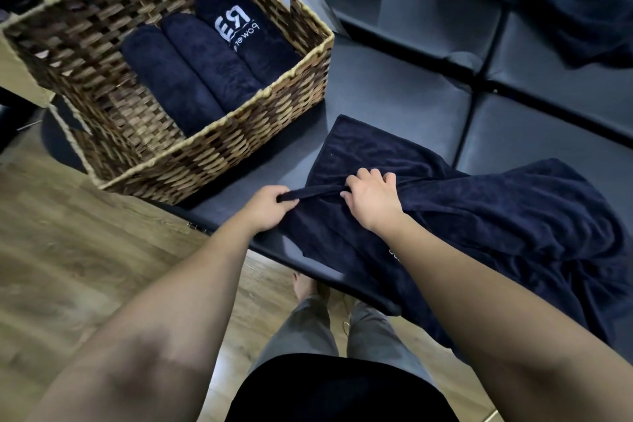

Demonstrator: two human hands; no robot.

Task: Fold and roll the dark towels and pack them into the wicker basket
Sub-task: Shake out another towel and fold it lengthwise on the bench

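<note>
At ten o'clock the wicker basket [191, 154] holds three rolled dark towels [205, 58] side by side. At centre the left hand [270, 207] pinches the rumpled navy towel's [479, 216] folded edge; the right hand [371, 199] grips it alongside. It lies on a black padded table [394, 92] above wood flooring [68, 233].

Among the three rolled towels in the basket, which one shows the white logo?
The rolled towel with the logo is the rightmost of the three, against the right wall of the wicker basket. The middle roll and the left roll show plain dark fabric.
</note>
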